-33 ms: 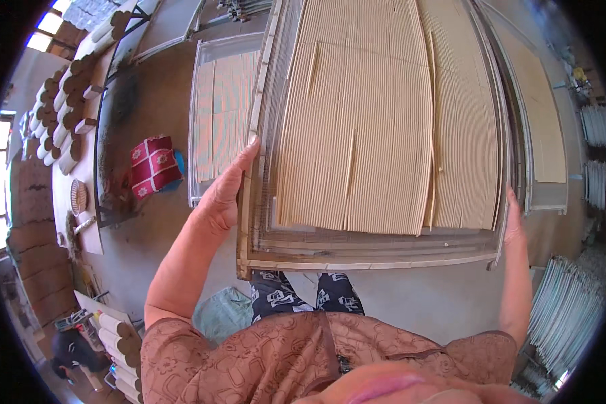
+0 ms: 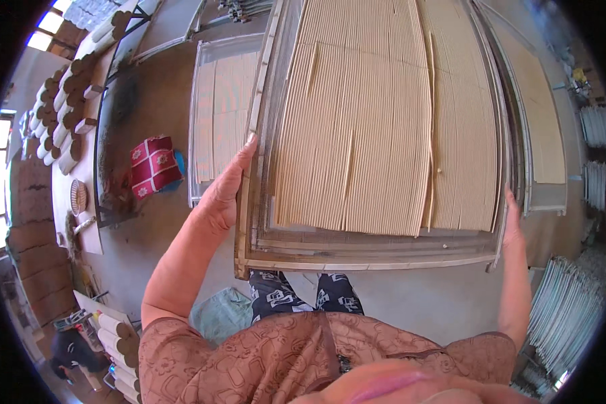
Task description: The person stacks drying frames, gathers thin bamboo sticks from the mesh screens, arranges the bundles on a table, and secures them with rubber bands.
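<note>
I hold a large wooden-framed tray (image 2: pixel 357 259) in front of me, and it seems to top a stack of similar frames. Thin tan sticks (image 2: pixel 377 121) lie on it side by side in long rows. My left hand (image 2: pixel 223 194) grips the tray's left edge with the fingers stretched up along the frame. My right hand (image 2: pixel 513 219) presses against the tray's right edge. My legs in dark patterned trousers (image 2: pixel 303 296) show below the tray's near edge.
A second tray of sticks (image 2: pixel 217 121) lies on the concrete floor to the left, and another (image 2: pixel 542 114) to the right. A red patterned bag (image 2: pixel 153 165), rolled tubes (image 2: pixel 64 108), a teal cloth (image 2: pixel 219 322) and pale rod bundles (image 2: pixel 572 313) surround me. Another person (image 2: pixel 71 353) crouches lower left.
</note>
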